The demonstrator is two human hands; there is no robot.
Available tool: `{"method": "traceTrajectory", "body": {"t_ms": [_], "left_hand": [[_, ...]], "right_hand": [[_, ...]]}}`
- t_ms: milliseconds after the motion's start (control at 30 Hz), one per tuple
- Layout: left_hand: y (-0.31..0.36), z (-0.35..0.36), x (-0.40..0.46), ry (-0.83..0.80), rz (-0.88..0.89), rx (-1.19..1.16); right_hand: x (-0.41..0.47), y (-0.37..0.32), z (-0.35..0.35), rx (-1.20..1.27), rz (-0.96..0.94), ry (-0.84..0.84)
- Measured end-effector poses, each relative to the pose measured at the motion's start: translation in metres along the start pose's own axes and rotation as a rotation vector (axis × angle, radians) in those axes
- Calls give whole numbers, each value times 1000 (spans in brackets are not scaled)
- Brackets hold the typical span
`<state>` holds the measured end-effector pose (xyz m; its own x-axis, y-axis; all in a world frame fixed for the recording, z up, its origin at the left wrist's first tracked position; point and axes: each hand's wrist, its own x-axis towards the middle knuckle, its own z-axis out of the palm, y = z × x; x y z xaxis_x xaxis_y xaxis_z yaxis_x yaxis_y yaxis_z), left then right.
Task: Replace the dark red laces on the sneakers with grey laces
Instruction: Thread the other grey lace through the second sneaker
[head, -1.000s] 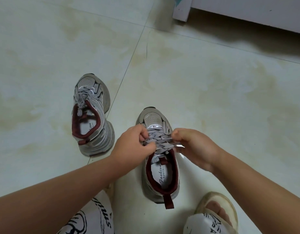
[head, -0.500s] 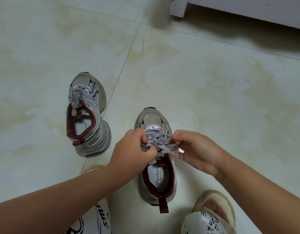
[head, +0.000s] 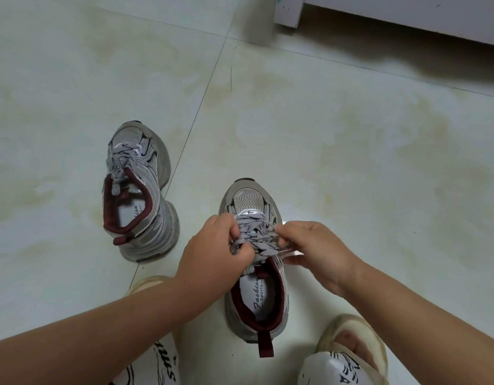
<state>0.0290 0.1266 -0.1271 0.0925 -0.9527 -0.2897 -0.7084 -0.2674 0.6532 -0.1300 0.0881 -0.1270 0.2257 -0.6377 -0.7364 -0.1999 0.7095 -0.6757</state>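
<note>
Two grey sneakers with dark red collars stand on the floor tiles. The near sneaker [head: 255,304] is between my hands and carries a grey patterned lace [head: 258,237] across its eyelets. My left hand [head: 212,248] pinches the lace at the sneaker's left side. On the right side, my right hand [head: 312,248] pinches the lace end. The far sneaker [head: 141,195] sits to the left, laced in grey with a knot at the top. No dark red lace is in view.
Pale tiled floor [head: 351,151] all around. A white furniture base with a leg [head: 289,11] runs along the top right. My slippered feet [head: 354,343] and printed trouser knees [head: 332,369] are at the bottom edge, close beside the near sneaker.
Both hands have stayed on the lace and worked it over the upper eyelets. The view has shifted slightly, and the sneakers have kept their places.
</note>
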Motion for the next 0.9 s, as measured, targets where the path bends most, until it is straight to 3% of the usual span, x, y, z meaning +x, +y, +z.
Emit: {"method": "traceTrajectory", "body": {"t_ms": [100, 233, 333, 600, 700, 900], "left_hand": [[-3, -3, -1, -30, 139, 37], [3, -10, 8, -45, 301, 147], [11, -15, 17, -160, 249, 327], [33, -23, 36, -487, 215, 595], [31, -24, 39, -517, 169, 486], [18, -35, 37, -562, -41, 16]], "right_hand": [[9, -7, -4, -69, -24, 148], [18, -18, -2, -227, -102, -6], [19, -23, -1, -388, -154, -114], [13, -8, -8, -37, 14, -255], [15, -3, -9, 50, 61, -233], [16, 0, -11, 124, 179, -197]]}}
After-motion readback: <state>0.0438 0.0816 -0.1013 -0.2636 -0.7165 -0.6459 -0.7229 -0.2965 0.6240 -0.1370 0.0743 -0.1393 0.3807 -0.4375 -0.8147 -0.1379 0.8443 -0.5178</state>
